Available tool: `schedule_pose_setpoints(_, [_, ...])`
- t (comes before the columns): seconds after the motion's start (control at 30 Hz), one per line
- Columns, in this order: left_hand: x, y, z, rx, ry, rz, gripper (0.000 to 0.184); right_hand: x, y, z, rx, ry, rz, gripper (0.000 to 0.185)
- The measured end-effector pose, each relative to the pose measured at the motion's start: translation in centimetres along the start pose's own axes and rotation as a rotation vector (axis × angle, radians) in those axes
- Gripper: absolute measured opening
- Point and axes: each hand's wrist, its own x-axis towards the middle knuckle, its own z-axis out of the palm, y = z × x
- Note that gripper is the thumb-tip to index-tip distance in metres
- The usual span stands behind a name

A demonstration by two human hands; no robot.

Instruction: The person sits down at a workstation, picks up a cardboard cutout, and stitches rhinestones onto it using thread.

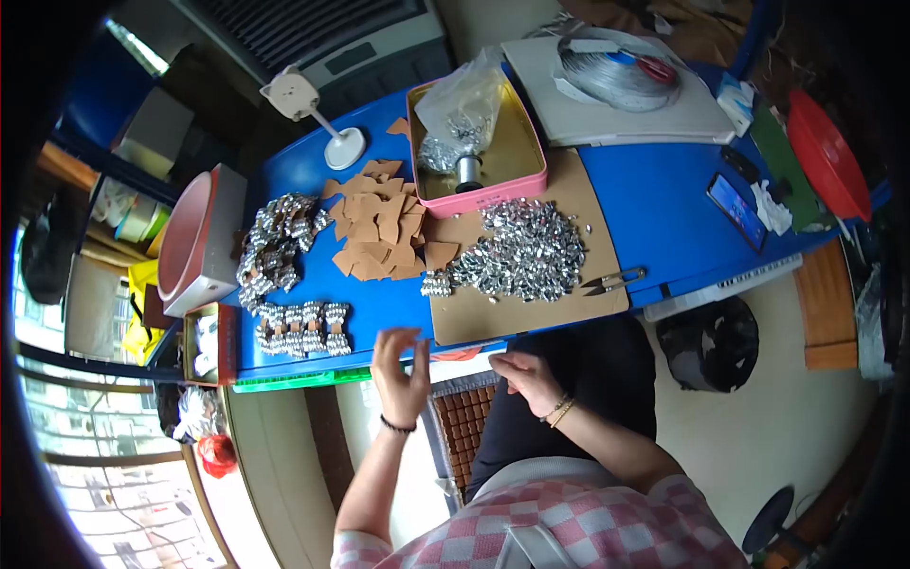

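Observation:
My left hand [400, 381] is raised in front of the blue table's near edge, its thumb and fingers apart, with nothing clearly visible between them. To its right, my right hand [531, 381] is closed in a pinch above my lap; whatever it grips is too small to make out. Beyond the hands, a heap of shiny silver beads [536, 251] lies on a cardboard sheet [474, 318]. Left of the heap is a pile of brown card pieces [379, 223]. Strung silver bead bundles [301, 329] sit on the table's left side.
A pink-rimmed tin [488, 196] holds a plastic bag [464, 104] and a thread spool [468, 173]. Small snips [614, 281] lie on the cardboard's right edge. A phone [737, 211], a wire coil [621, 71] and a white stand [344, 149] are farther out.

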Motion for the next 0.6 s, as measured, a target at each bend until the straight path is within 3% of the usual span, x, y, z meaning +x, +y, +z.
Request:
schedule_pose_setpoints(0.13, [4.0,-3.2,2.4,0.176,0.042,-0.003,0.017,0.0,0.5,-0.9,-0.013,-0.092,0.009,0.024])
schedule_pose_setpoints(0.27, [5.5,-5.6,4.3,0.363,-0.031,-0.04,0.027,0.9,1.2,-0.9,-0.097,-0.095,-0.194,0.027])
schedule_pose_setpoints(0.4, [6.5,-5.5,4.7,0.447,-0.095,-0.114,0.029,1.1,2.5,-0.3,-0.035,0.072,-0.219,0.029])
schedule_pose_setpoints(0.5, [7.3,-6.6,5.7,0.436,-0.146,-0.163,0.026,1.8,2.2,-0.3,0.012,-0.156,0.008,0.027])
schedule_pose_setpoints(0.6, [7.4,-6.6,5.6,0.442,-0.173,-0.18,0.02,2.9,2.9,-0.3,-0.02,-0.2,0.063,0.022])
